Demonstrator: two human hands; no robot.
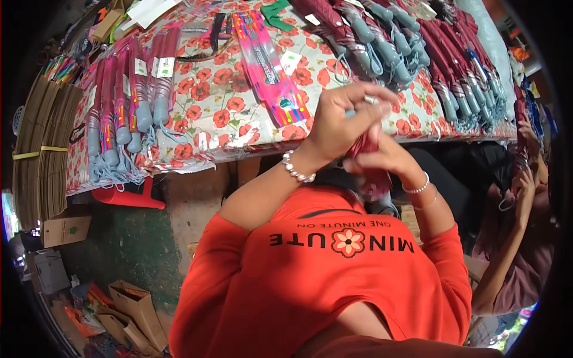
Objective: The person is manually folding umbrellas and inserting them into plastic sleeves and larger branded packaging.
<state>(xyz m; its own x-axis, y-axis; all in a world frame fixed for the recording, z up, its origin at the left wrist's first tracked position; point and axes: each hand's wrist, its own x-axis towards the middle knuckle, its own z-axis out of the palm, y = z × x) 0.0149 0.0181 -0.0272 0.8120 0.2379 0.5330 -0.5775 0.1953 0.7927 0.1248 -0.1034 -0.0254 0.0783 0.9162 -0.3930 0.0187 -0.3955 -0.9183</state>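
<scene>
Wears bright orange-red top with sleeves to about the elbows. Bears black lettering, upside down in view, either side of a flower: pale orange petals, dark outline. Shows dark strip near waist. Bare hands. On left wrist, chunky shiny pale beads; on right, finer bracelet, thin band below.

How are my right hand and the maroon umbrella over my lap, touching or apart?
Touching: the head view shows your right hand curled over the maroon umbrella, cloth showing either side.
</scene>
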